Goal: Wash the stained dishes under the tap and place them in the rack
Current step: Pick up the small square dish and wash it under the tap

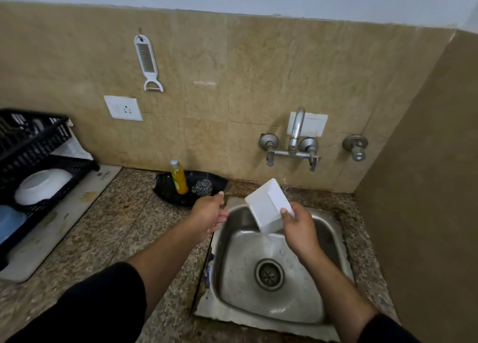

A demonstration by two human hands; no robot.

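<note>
The right hand (pixel 297 226) grasps a white square dish (pixel 267 205) by its near corner, thumb on the upper face, fingers hidden behind it. The dish is smooth, flat-walled and tilted, its lower corner pointing down over the sink (pixel 232 304); a thin stream of water runs from that corner into the basin. The left hand (pixel 209 212) is released, fingers loosely extended, just left of the dish and apart from it, above the sink's left rim. The sink is a rounded-square steel basin, wet, with a round perforated drain (pixel 269 274). A curved metal tap (pixel 296 131) is mounted on the tiled wall behind. On the speckled stone counter (pixel 124 228), a black tray (pixel 165 187) holds a yellow bottle (pixel 179 177) and a steel scourer (pixel 202 187). At far left, a black lattice rack (pixel 36 138) holds a white bowl (pixel 41 186).
</note>
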